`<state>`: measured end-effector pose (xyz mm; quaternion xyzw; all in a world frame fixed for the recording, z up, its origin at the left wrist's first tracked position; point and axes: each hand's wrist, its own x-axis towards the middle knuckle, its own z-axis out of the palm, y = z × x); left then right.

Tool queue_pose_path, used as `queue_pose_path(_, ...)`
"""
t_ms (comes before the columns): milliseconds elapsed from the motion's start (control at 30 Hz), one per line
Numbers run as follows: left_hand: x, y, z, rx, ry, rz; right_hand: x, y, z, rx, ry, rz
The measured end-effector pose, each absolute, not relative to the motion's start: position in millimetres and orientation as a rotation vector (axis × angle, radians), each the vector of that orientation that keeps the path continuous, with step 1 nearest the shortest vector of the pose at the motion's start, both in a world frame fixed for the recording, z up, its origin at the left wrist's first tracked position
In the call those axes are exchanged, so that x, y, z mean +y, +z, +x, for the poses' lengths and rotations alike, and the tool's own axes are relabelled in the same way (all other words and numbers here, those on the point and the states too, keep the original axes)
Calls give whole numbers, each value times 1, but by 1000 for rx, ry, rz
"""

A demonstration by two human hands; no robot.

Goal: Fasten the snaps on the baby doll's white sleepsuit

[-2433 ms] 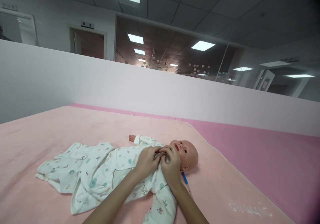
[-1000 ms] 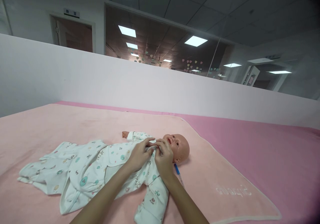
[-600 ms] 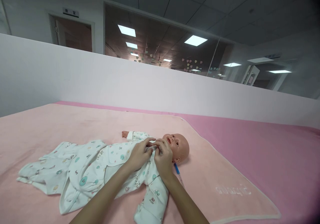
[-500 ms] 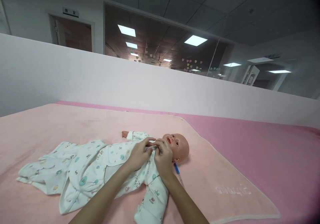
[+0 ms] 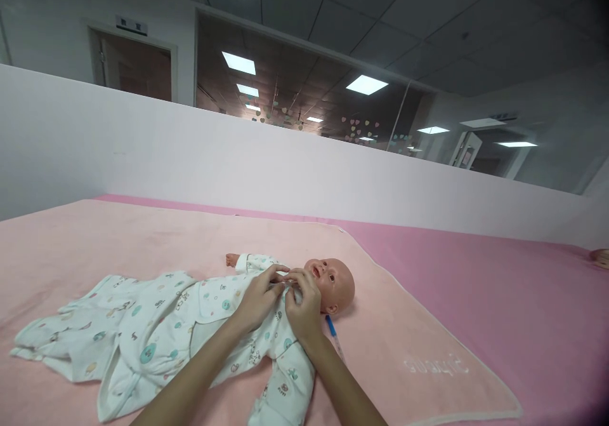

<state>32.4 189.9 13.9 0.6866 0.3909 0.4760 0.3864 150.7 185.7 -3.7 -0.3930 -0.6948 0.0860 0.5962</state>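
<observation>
A baby doll lies on its back, head to the right, dressed in a white printed baby jacket. Both hands meet at the jacket's neckline, just below the doll's chin. My left hand has its thumb and fingers pinched on the collar edge. Against it, my right hand is curled, fingertips closed on the same part of the collar. Whatever fastening lies between the fingertips is hidden. White printed baby trousers or the garment's lower part spread flat to the left.
A peach blanket covers the pink mat. Beside the doll's head lies a thin stick with a blue end, perhaps a pen or thermometer. A low white wall runs behind. At the far right edge a skin-toned object shows partly.
The view has shifted slightly, so the doll and hands sit a little further left. Both hands stay at the collar, with small finger movements. A skin-toned object has come into view at far right.
</observation>
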Motion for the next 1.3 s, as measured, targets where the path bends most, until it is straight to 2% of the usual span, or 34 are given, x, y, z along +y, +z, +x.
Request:
queue_pose_path(400,191,7,35,1032,1437,1822,188,-4,148,-1654,175,-934)
queue_pose_path(800,184,11,35,1201,1309,2076,185,-3,148,-1612,180,-945)
queue_pose_path(1067,185,18,24,1003,1216,1617,185,-4,149,-1648,167,-919)
queue_pose_path(1300,175,22,-28,943,1148,1405,175,-1,145,-1845,62,-890)
